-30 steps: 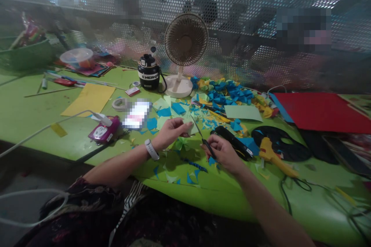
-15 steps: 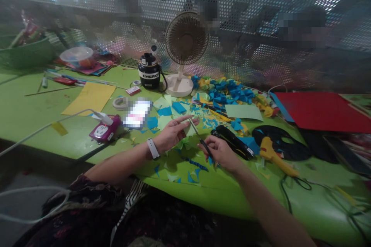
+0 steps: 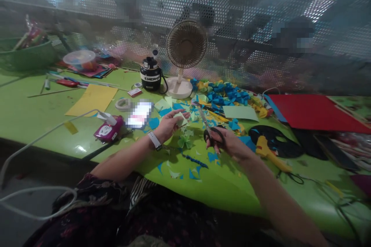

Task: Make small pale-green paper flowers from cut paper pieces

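Right hand gripping, left hand pinching

Green surface is ending at a near edge on the wearer's side. Scissors, likely stiff, are sitting in the right hand, best held by their loops. Pale paper piece, likely light and easily creased, is sitting in the left hand's pinch, best taken by its border; open air is separating it from the blades.

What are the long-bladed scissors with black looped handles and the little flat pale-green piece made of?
Long-bladed scissors: blades look metal, pale grey and slightly shiny; the dark, rounded handle loops are probably plastic.

Flat pale-green piece: likely matte paper, since it looks thin and straight-edged, though thin card is possible.
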`<state>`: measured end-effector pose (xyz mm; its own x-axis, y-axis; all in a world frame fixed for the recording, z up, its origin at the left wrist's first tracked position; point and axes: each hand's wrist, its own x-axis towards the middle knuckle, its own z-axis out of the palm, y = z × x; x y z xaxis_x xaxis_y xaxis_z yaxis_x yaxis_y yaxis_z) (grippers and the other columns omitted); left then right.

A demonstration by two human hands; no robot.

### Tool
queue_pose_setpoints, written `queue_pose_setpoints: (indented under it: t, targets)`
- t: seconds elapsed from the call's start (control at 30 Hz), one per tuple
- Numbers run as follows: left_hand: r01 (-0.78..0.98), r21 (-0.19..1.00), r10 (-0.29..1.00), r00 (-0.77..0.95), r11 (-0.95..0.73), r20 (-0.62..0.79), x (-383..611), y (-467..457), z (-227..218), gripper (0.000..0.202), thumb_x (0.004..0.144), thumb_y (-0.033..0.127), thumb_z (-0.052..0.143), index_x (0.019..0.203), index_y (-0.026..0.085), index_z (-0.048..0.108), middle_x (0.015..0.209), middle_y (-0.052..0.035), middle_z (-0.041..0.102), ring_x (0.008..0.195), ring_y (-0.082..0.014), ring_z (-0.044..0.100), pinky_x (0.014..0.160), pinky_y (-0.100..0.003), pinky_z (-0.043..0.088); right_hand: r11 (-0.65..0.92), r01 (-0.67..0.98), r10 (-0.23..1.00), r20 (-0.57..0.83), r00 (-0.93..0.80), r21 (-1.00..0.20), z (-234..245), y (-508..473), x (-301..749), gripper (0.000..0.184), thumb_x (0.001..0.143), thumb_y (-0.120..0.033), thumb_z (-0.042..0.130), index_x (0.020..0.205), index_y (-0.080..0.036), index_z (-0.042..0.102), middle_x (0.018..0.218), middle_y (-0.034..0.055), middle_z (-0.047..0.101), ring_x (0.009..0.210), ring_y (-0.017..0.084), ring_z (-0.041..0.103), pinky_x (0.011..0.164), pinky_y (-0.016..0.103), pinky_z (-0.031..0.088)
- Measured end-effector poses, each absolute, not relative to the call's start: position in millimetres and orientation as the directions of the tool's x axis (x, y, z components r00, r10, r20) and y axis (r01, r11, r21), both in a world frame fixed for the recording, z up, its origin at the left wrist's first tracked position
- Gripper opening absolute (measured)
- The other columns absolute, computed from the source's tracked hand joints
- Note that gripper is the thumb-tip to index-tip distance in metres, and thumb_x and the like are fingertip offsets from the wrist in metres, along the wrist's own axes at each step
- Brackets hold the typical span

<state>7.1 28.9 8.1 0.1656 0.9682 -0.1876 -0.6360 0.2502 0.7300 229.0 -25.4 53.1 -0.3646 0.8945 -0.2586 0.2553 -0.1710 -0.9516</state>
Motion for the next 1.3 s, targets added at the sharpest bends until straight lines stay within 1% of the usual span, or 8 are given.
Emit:
queue_pose_setpoints:
  t: [0.13,0.27,0.33,0.43,0.77,1.03,1.17,1.3]
  targets:
    - [-0.606,0.775,0.982,0.160,0.178,-0.100,4.0,35.9,2.5,0.030,0.074,0.009,0.077,0.104,0.013,0.071,0.104,-0.0110,0.077,0.099,-0.0208,0.073,0.083,-0.029,0.056,-0.017,0.558,0.967,-0.157,-0.203,-0.830,77.3,2.2,226.7,0.049,0.066,-0.065,0.075,0.075,-0.020,0.058,0.069,0.0017,0.068,0.048,0.010,0.050,0.048,0.026,0.038]
    - [-0.594,0.789,0.985,0.148,0.159,-0.087,3.5,39.9,-3.6,0.035,0.071,0.018,0.083,0.104,0.014,0.072,0.103,-0.0117,0.077,0.099,-0.0220,0.074,0.088,-0.031,0.055,0.134,0.918,0.990,0.021,-0.136,-0.372,76.0,51.8,213.3,0.037,0.075,-0.056,0.071,0.069,-0.020,0.062,0.077,0.0044,0.071,0.072,0.019,0.062,0.059,0.027,0.039]
    - [-0.592,0.789,0.984,0.146,0.167,-0.100,3.9,40.6,-5.3,0.035,0.069,0.019,0.085,0.101,0.013,0.072,0.104,-0.0129,0.077,0.100,-0.0230,0.073,0.090,-0.032,0.055,0.128,0.982,0.991,-0.022,-0.132,-0.139,69.1,76.3,205.3,0.027,0.082,-0.048,0.066,0.076,-0.021,0.068,0.086,0.0057,0.074,0.080,0.021,0.065,0.060,0.027,0.039]
    - [-0.582,0.793,0.982,0.153,0.177,-0.107,4.1,40.4,-5.1,0.036,0.066,0.021,0.086,0.098,0.013,0.073,0.104,-0.0133,0.077,0.100,-0.0238,0.074,0.085,-0.030,0.056,0.100,0.992,0.993,-0.054,-0.104,-0.073,58.8,104.8,196.8,0.018,0.080,-0.038,0.070,0.077,-0.020,0.071,0.089,0.0093,0.075,0.084,0.024,0.067,0.060,0.027,0.040]
    - [-0.582,0.800,0.987,0.135,0.148,-0.085,4.4,39.8,-2.6,0.039,0.065,0.024,0.087,0.099,0.013,0.073,0.103,-0.0119,0.077,0.099,-0.0228,0.074,0.087,-0.031,0.056,0.151,0.956,0.988,0.016,-0.152,-0.250,52.7,102.1,195.5,0.016,0.086,-0.028,0.061,0.089,-0.018,0.073,0.093,0.0102,0.076,0.090,0.023,0.068,0.075,0.029,0.050]
    - [-0.538,0.838,0.993,0.113,0.087,-0.030,13.6,34.8,-9.1,0.039,0.067,0.028,0.086,0.101,0.016,0.074,0.098,-0.0071,0.078,0.097,-0.0198,0.072,0.087,-0.028,0.054,0.246,0.450,0.954,0.132,-0.269,-0.858,8.3,30.7,177.9,0.030,0.075,-0.047,0.067,0.082,-0.019,0.062,0.079,0.0037,0.071,0.070,0.018,0.066,0.069,0.032,0.054]
    - [-0.456,0.887,0.990,0.142,0.066,-0.001,16.1,34.5,-13.5,0.039,0.070,0.032,0.084,0.104,0.016,0.073,0.101,-0.0086,0.077,0.100,-0.0217,0.071,0.092,-0.033,0.053,0.267,0.421,0.955,0.180,-0.235,-0.867,6.1,26.3,183.8,0.023,0.078,-0.044,0.063,0.082,-0.021,0.062,0.074,0.0018,0.069,0.067,0.018,0.066,0.069,0.033,0.053]
    - [-0.250,0.952,0.975,0.085,-0.179,0.206,12.5,37.3,-14.2,0.039,0.074,0.026,0.081,0.108,0.019,0.065,0.118,-0.0104,0.071,0.119,-0.0233,0.063,0.104,-0.038,0.046,0.398,0.671,0.916,0.311,-0.253,-0.626,12.7,21.4,193.8,0.014,0.086,-0.031,0.057,0.086,-0.022,0.068,0.082,0.0050,0.073,0.075,0.021,0.068,0.075,0.034,0.050]
